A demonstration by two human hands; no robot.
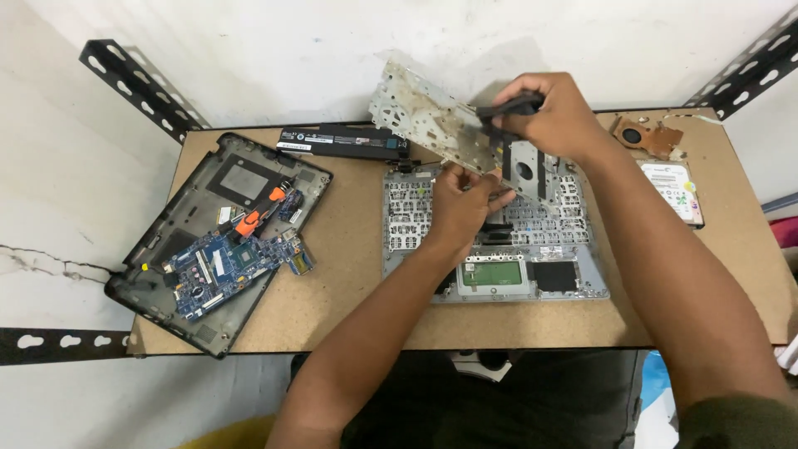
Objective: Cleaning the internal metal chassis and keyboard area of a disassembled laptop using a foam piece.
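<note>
A grey laptop palmrest frame (573,291) lies upside down in the middle of the table, its keyboard grid exposed. Above it a stained metal keyboard backplate (424,116) is lifted and tilted up at the far edge. My left hand (461,208) grips the plate's lower edge over the frame. My right hand (553,112) is closed on a black tool (509,106) pressed against the plate's right end.
A black laptop base shell (179,224) with a blue motherboard (229,266) and orange-handled pliers (258,214) lies at the left. A long black battery (341,141) sits at the back. A hard drive (675,189) and a copper fan heatsink (644,135) lie at the right. White wall behind.
</note>
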